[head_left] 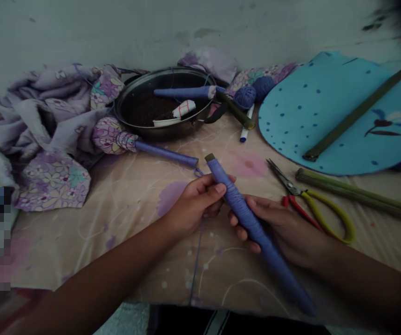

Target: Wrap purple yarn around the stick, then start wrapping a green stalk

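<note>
**yarn_nerd:** So the wrapped stick [242, 211] is held slanted just above the tablecloth [116, 223], bare tip pointing toward the pan [126, 100]. The left hand [195, 204] pinches it between thumb and fingers near the top. The right hand [284, 230] is curled shut around its middle from underneath.

**knotty42:** What I'd worry about is the loose thread [196, 260] hanging from that left pinch down past the table edge. If the pinch goes slack, I reckon the top turns could loosen and slide off the tip. The strand could also snag on the cloth-tipped stick [165, 153] lying just beyond. And the scissors [312, 204] lie right beside the right hand, so a careless swing might nick the wrap.
</note>
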`<state>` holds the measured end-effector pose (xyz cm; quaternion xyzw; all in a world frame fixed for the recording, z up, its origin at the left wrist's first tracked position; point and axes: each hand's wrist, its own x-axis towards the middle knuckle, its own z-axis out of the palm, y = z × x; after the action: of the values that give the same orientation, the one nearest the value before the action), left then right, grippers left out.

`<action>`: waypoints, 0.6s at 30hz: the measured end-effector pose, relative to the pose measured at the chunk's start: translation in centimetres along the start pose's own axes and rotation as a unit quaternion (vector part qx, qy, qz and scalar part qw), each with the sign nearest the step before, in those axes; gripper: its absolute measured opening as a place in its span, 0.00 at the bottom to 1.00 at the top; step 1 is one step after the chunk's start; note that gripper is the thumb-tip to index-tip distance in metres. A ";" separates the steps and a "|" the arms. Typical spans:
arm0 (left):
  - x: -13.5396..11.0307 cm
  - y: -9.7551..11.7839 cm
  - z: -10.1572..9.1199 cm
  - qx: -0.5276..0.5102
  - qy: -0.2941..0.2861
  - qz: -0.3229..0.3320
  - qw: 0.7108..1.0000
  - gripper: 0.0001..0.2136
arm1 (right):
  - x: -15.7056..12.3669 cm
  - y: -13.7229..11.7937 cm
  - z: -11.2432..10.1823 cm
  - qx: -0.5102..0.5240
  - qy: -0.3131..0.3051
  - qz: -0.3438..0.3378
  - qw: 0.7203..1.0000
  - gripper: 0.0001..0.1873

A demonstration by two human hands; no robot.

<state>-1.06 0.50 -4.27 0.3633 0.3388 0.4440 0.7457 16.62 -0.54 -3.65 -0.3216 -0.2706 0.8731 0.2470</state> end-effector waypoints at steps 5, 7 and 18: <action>0.1 0.1 -0.1 0.025 0.018 -0.009 0.999 0.14 | 0.0 0.3 -0.4 -0.019 0.005 -0.001 1.000 0.13; 0.1 0.2 -0.1 0.025 0.013 -0.009 1.000 0.14 | 0.1 0.3 -0.5 0.000 0.004 0.015 1.000 0.11; 0.3 0.0 -0.5 0.029 0.014 -0.009 0.999 0.16 | -0.1 0.3 -0.1 -0.006 0.017 0.008 1.000 0.12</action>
<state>-1.41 0.87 -4.57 0.3754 0.3652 0.4320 0.7342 16.68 -0.83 -3.83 -0.3399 -0.2691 0.8679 0.2425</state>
